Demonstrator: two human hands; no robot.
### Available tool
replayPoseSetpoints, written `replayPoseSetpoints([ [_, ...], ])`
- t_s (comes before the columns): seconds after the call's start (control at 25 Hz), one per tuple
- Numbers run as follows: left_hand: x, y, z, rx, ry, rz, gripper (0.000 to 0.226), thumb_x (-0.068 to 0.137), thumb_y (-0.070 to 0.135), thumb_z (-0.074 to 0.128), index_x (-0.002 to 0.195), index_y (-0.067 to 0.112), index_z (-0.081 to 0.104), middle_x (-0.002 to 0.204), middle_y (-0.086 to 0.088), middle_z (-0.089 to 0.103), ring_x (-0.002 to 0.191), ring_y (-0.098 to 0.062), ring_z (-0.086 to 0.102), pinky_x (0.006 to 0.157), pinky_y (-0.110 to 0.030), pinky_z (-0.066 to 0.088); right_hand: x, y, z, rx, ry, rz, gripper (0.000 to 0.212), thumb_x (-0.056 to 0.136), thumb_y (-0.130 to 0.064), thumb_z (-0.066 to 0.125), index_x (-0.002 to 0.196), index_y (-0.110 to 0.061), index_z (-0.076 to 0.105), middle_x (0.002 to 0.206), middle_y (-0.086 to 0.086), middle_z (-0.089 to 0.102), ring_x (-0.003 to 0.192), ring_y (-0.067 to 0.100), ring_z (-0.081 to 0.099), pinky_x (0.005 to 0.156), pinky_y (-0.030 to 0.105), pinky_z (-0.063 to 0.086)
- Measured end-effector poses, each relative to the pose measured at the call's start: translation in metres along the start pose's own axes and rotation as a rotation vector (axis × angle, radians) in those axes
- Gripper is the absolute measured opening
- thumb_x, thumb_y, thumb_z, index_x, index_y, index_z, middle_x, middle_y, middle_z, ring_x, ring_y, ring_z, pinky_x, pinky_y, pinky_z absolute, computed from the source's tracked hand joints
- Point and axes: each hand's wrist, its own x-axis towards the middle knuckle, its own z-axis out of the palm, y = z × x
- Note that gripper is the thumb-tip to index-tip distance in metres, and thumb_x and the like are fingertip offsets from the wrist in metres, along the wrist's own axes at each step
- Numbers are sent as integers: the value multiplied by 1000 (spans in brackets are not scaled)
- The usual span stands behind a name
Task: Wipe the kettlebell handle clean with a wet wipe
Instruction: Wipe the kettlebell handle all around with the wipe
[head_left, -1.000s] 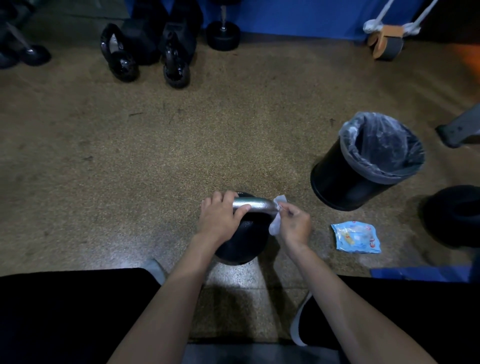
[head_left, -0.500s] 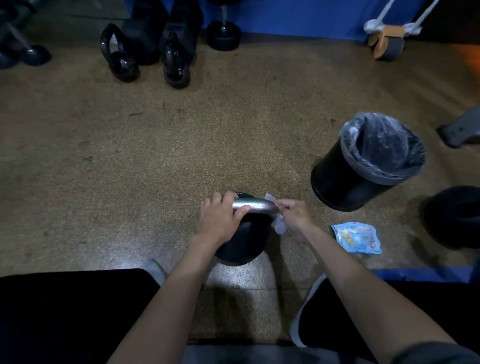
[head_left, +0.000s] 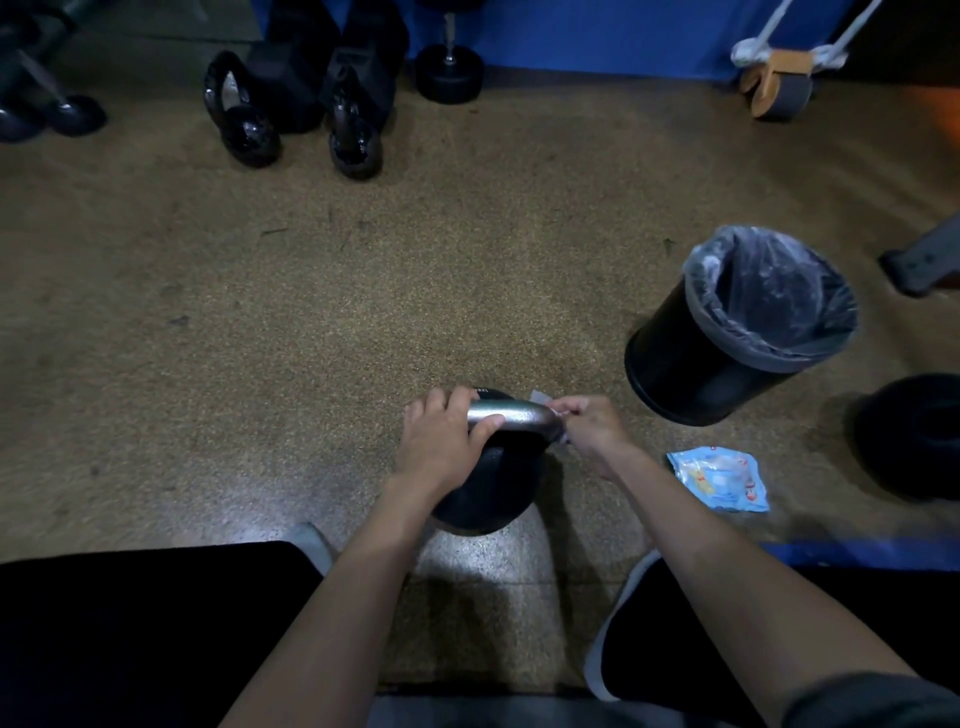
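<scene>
Currently mid-wipe. Kettlebell (head_left: 488, 483) on floor (head_left: 363, 312); left hand (head_left: 441, 441) gripping steel handle (head_left: 514, 415), steadying; right hand (head_left: 592, 426) pinching wet wipe (head_left: 560, 439) against handle's right bend. Next, probably: rub along bar, shift left grip.

Kettlebell (head_left: 488, 488): black round body, upright on the floor (head_left: 363, 312), handle on top. Handle (head_left: 511, 415): bare silver metal, shiny, runs left-right across the top of the body, middle stretch exposed. Left hand (head_left: 441, 441) grips its left end, thumb on the near side. Wipe (head_left: 540, 397): white, crumpled, at the handle's right bend. Only small bits show, a corner poking up behind the bar and an edge below it. Right hand (head_left: 597, 426) pinches it against the metal and covers most of it.
</scene>
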Motion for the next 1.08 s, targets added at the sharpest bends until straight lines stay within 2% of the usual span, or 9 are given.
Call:
replayPoseSetpoints([
  [0.08, 0, 1, 0, -6, 1, -1, 51, 92, 55, 38, 131, 23, 43, 129, -10, 47, 118, -32, 41, 106, -40, 29, 1, -1, 0, -124, 15, -100, 26, 87, 1, 52, 96, -9, 74, 85, 4, 70, 70, 12, 63, 64, 19, 50],
  [0.12, 0, 1, 1, -6, 1, -2, 51, 92, 55, 38, 131, 23, 43, 129, -10, 47, 118, -32, 41, 106, -39, 28, 1, -1, -1, -160, 13, -120, 26, 87, 0, 52, 96, -10, 74, 85, 4, 70, 72, 11, 63, 65, 19, 49],
  [0.28, 0, 1, 0, -15, -12, -12, 51, 92, 56, 37, 132, 24, 42, 129, -10, 46, 119, -32, 40, 106, -38, 27, -6, -6, -6, -235, -54, -98, 33, 83, 9, 49, 101, -7, 72, 81, 5, 66, 61, 11, 56, 49, 12, 44],
  [0.4, 0, 1, -1, -10, -24, -22, 51, 92, 55, 36, 132, 24, 41, 130, -10, 45, 118, -32, 40, 107, -39, 27, -10, -8, -9, -303, -20, -159, 36, 81, 8, 49, 102, -9, 73, 85, 4, 69, 75, 11, 59, 59, 10, 42],
  [0.52, -1, 1, -1, -14, -26, -22, 51, 92, 55, 36, 133, 24, 41, 129, -10, 45, 118, -33, 41, 107, -40, 28, -13, -12, -10, -276, -19, -161, 33, 80, 6, 53, 101, -9, 73, 87, 3, 70, 79, 12, 62, 56, 8, 44],
  [0.64, -1, 2, -2, -29, -32, -23, 51, 92, 56, 36, 132, 24, 41, 128, -10, 45, 118, -33, 41, 108, -40, 28, -17, -16, -5, -366, 23, -214, 36, 80, 5, 52, 102, -13, 74, 96, 5, 74, 87, 13, 65, 71, 13, 42],
  [0.84, 0, 1, 0, -36, -26, -23, 51, 92, 55, 37, 132, 24, 42, 128, -11, 46, 117, -33, 42, 108, -41, 29, -18, -18, -11, -342, 18, -169, 30, 80, 0, 59, 102, -13, 73, 99, 9, 74, 91, 17, 67, 73, 17, 43],
  [0.96, 0, 1, 1, -30, -20, -25, 50, 92, 55, 37, 131, 24, 42, 127, -11, 46, 116, -33, 42, 107, -41, 29, -29, -17, -5, -371, 62, -235, 33, 81, 0, 55, 101, -17, 74, 98, 8, 74, 95, 18, 67, 81, 18, 47],
  [1.08, 1, 1, 1, -31, -21, -25, 51, 92, 56, 37, 132, 24, 42, 128, -11, 45, 117, -33, 41, 107, -40, 28, -35, -14, -8, -342, 85, -231, 27, 85, -5, 57, 105, -13, 72, 101, 11, 73, 96, 20, 67, 86, 21, 47],
])
